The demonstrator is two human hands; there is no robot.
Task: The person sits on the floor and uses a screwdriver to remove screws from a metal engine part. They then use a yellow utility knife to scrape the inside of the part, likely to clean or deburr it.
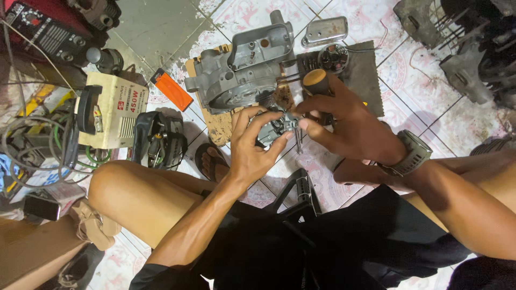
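Left hand [248, 149] cradles small metal part [277, 128] (right hand [344, 121] grips screwdriver [315, 82]).

One head-worn camera looks steeply down, close over lap and tiled floor [161, 32].

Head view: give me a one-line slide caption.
Seated on a tiled floor, left hand steadies a small metal part while right hand works a brown-handled screwdriver beside a grey engine casing.
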